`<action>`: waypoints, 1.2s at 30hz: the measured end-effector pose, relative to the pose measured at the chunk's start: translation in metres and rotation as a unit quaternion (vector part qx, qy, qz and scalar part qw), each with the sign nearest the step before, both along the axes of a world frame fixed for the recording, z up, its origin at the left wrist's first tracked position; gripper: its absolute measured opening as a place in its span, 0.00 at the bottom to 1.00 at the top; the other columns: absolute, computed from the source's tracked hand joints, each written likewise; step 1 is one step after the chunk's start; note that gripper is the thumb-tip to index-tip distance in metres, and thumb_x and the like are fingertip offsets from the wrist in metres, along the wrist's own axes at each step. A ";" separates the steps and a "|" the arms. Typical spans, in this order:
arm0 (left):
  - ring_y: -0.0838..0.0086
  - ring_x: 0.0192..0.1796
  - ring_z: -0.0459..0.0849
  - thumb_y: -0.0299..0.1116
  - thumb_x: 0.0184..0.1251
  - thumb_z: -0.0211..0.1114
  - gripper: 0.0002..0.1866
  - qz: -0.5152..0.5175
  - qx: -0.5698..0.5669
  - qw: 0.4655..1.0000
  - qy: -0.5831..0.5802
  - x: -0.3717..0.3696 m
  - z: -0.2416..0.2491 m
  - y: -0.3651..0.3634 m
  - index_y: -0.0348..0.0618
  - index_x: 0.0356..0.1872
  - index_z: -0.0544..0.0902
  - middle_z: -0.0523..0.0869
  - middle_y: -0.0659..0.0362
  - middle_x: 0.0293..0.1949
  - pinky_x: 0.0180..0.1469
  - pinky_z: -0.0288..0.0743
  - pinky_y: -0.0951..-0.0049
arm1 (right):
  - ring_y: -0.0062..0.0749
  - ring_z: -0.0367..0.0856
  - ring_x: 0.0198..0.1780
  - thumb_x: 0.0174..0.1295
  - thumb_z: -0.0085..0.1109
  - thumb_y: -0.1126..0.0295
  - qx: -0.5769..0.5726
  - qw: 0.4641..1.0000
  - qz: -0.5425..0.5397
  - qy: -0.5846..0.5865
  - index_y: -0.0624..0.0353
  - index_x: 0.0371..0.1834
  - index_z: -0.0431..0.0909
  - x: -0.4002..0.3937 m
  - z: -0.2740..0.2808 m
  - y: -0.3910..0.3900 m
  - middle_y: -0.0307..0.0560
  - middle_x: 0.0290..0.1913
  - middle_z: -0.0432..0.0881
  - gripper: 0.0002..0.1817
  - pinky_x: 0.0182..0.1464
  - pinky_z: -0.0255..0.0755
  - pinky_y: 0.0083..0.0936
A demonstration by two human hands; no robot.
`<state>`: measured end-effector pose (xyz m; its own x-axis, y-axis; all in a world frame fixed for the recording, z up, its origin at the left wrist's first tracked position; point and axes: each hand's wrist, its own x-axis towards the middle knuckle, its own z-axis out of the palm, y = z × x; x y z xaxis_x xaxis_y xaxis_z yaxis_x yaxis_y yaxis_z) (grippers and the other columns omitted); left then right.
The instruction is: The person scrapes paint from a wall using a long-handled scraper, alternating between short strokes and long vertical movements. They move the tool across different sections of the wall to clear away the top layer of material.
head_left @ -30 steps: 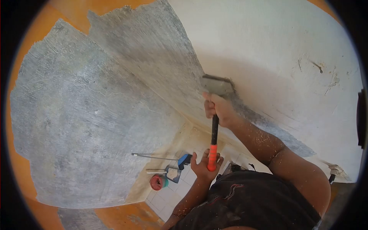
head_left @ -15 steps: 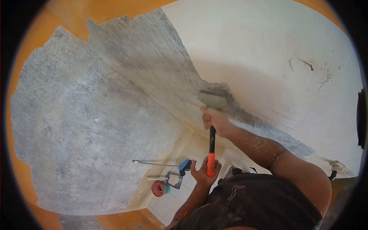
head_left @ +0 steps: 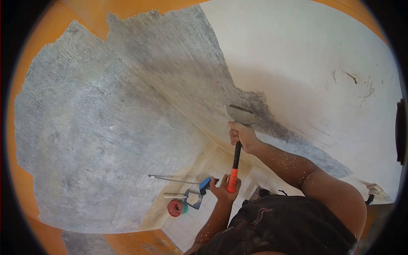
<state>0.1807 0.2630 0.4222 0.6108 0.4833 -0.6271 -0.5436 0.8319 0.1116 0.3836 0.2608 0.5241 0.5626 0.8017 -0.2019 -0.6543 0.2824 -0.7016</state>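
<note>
A long-handled scraper (head_left: 241,114) with a wide head and a black and orange handle slants across the middle of the view. Just below its head, my right hand (head_left: 244,137) is wrapped round the black shaft. Lower down, my left hand (head_left: 225,190) cups the orange grip end against the palm, thumb spread out to the side. The head overlaps the bare grey part of the right wall (head_left: 199,72), beside the ragged edge of its white coating (head_left: 297,55).
A grey scraped wall (head_left: 93,140) meets the right wall at a corner. Against its foot are a blue-headed broom (head_left: 205,185), a dustpan (head_left: 194,199) and a red and green bucket (head_left: 175,208) on the tiled floor (head_left: 187,223). A pipe fitting (head_left: 372,191) sticks out at lower right.
The scraper head, blurred before, is sharp now and sits further left and lower on the wall, away from the white edge. The view has shifted slightly. Both hands keep their holds.
</note>
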 end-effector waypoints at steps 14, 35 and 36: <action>0.61 0.35 0.73 0.59 0.50 0.58 0.32 -0.060 0.000 0.997 -0.049 0.010 0.005 0.011 0.40 0.44 0.66 0.72 0.53 0.36 0.43 0.69 0.59 | 0.16 0.54 0.14 0.59 0.54 0.64 -0.022 0.998 0.044 0.029 0.48 0.20 0.60 0.001 0.013 0.001 0.29 0.14 0.57 0.14 0.18 0.51 0.18; 0.63 0.39 0.71 0.59 0.47 0.59 0.36 -0.014 0.110 0.993 -0.032 0.010 0.034 0.056 0.45 0.50 0.61 0.70 0.55 0.39 0.43 0.67 0.61 | 0.18 0.56 0.14 0.58 0.54 0.64 0.075 0.996 0.016 0.042 0.49 0.18 0.60 0.002 0.021 0.023 0.31 0.14 0.58 0.15 0.20 0.55 0.20; 0.62 0.38 0.71 0.59 0.47 0.59 0.37 -0.029 0.071 0.997 -0.029 0.003 0.009 0.052 0.45 0.53 0.60 0.69 0.54 0.40 0.44 0.67 0.60 | 0.18 0.57 0.14 0.58 0.54 0.65 0.061 0.997 0.019 0.051 0.50 0.19 0.61 -0.001 0.013 0.022 0.33 0.15 0.60 0.14 0.21 0.56 0.20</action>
<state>0.1833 0.3151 0.4316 0.6732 0.5277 -0.5180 -0.5041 0.8400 0.2007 0.3822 0.2824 0.5374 0.5128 0.8444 -0.1553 -0.7319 0.3354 -0.5932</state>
